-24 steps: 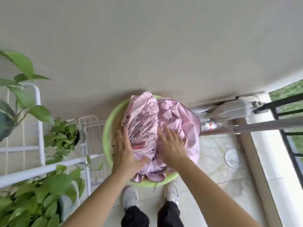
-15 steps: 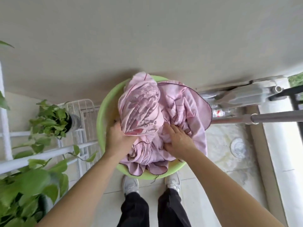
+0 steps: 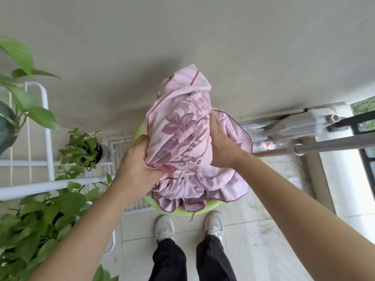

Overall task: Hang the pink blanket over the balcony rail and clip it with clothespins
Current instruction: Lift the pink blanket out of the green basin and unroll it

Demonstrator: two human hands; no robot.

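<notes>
Pink blanket now higher off basin (hem at rim), left hand and right hand fingers tight round it.

The blanket you see is pale pink, printed with mauve and rose flowers, edged by a darker pink stripe and a dark-trimmed lilac frill. Your basin is light green, your trousers black, your shoes pale grey, the rack white.

Pink blanket — floral-printed, bunched — partly lifted above a green basin.
</notes>
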